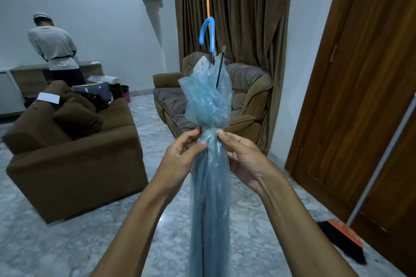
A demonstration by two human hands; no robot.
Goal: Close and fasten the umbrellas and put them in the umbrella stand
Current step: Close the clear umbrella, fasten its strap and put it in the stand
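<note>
A translucent blue umbrella (210,198) stands upright in front of me, folded, with its curved blue handle (206,31) at the top. A pale strap (210,131) cinches the canopy about halfway up, and loose plastic bunches out above it. My left hand (182,153) pinches the canopy at the strap from the left. My right hand (240,155) holds it from the right, fingertips on the strap. The umbrella's lower tip runs out of the frame's bottom edge. No umbrella stand is in view.
A brown sofa (74,153) with bags on it stands at the left, a patterned armchair (245,96) behind the umbrella. A person (56,49) faces a desk at the far left. Wooden doors (360,96) fill the right; a broom (346,236) lies on the marble floor.
</note>
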